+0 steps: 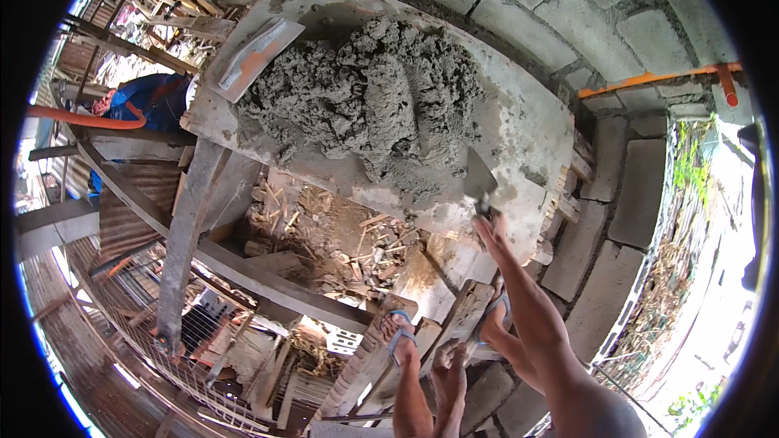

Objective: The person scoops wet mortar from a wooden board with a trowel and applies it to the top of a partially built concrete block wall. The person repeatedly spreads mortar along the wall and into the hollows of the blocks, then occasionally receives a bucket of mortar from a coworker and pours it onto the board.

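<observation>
Several courses of grey block wall (519, 24) rise beyond the wet mortar heap (365, 97) and to its right. Under the heap spreads a pale, stained board (527, 134). On that board, just left of the heap, lies a flat rectangular tool (260, 58). The person's left hand (449, 357) hangs well below the heap; whether its fingers are closed cannot be told. Near the heap's lower right edge, the right hand (490, 229) is wrapped around a trowel (480, 176), its blade beside the mortar.
</observation>
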